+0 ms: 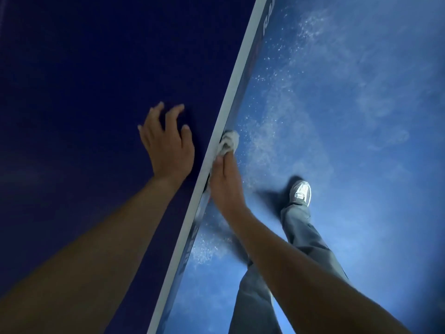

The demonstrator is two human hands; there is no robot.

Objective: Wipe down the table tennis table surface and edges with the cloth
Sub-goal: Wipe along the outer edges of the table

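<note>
Cloth (228, 142) just beyond right hand (225, 186), grasped against table edge (233, 92) | left hand (168, 148) released

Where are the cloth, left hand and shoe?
cloth (228, 142), head view, its bunched middle.
left hand (169, 150), head view, back of the hand.
shoe (301, 192), head view, laced top.

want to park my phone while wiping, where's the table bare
The dark table top is bare left of and beyond the left hand. Crowded only at the white edge line, where the right hand holds the cloth against the table's side.
</note>
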